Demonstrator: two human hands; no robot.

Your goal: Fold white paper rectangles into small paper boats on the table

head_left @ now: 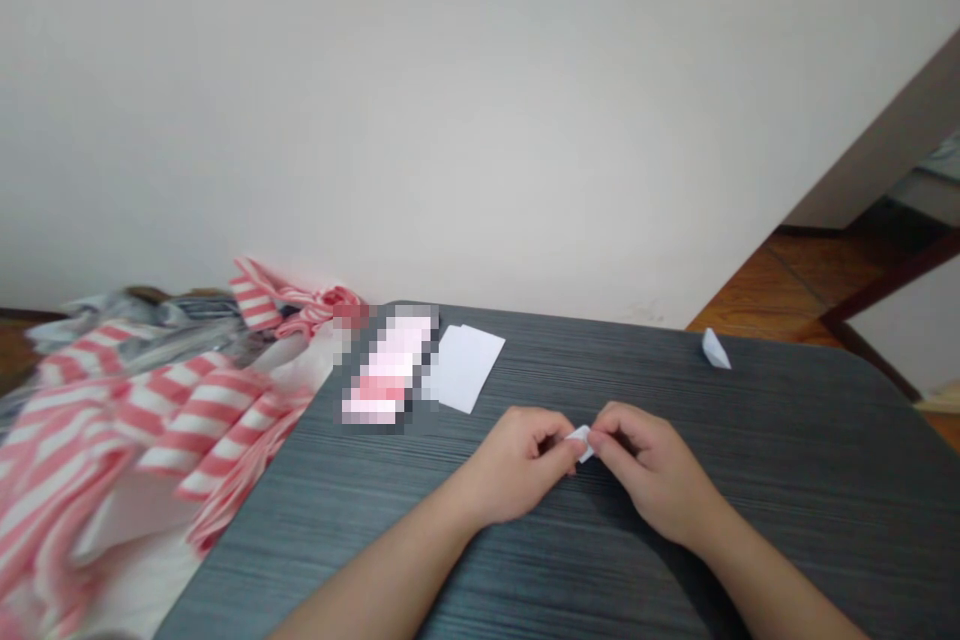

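Person at a dark grey wood-grain table (780, 530), forearms in from the near edge, hands meeting in front of the body. L hand (517, 465) and R hand (649, 470) are curled almost shut, both pinching the same small folded white paper (580, 442) btwn them, w/ only a corner showing; the rest is hidden in the grip, so can't tell the exact fold. Looks like a folding step in hand, w/ the piece held tight mid-crease. Next move, as I'd judge it, calls for a firm, even pinch along that edge w/o letting it slip. Near far right corner of table sits a small pointed folded paper piece (715, 350), well apart from the hands. Near far edge, white paper sheets (466, 367) lie overlapped, just beside a pixelated pink-and-white item (390, 370), too blurred to name. Pink-and-white striped cloth (172, 420) is heaped at table's left side.
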